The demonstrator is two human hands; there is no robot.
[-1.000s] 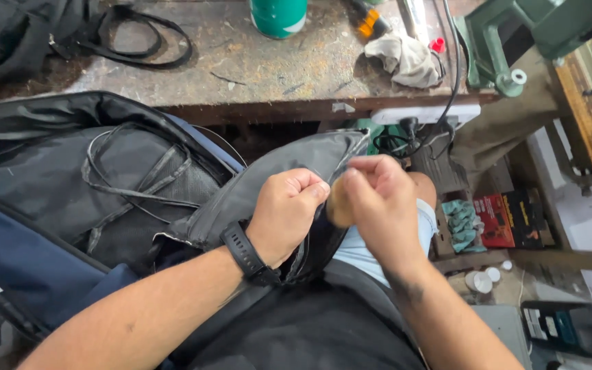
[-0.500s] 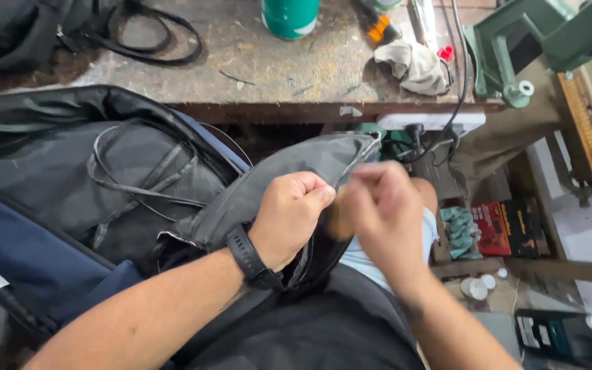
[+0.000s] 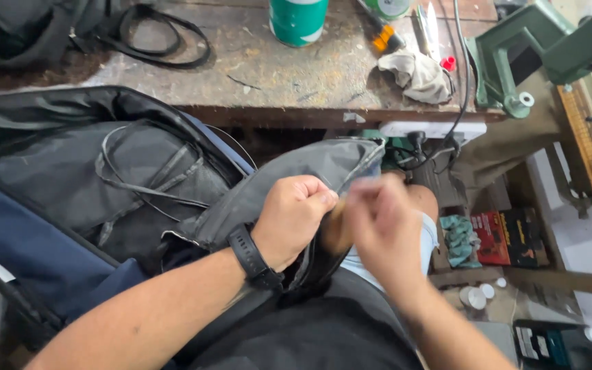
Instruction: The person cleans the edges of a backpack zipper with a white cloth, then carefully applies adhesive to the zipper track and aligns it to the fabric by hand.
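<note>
Grey flap (image 3: 289,175) bunched in left hand (image 3: 294,216), beside right hand (image 3: 381,229).

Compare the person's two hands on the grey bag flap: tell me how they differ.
The left hand is a closed fist gripping the grey bag flap; the right hand has looser fingers at the flap's edge. The left hand shows sharp, the right hand is blurred, so what its fingertips pinch cannot be told. The left wrist wears a black watch; the right wrist is bare. Both are bare hands, close together at the flap over the person's lap.
</note>
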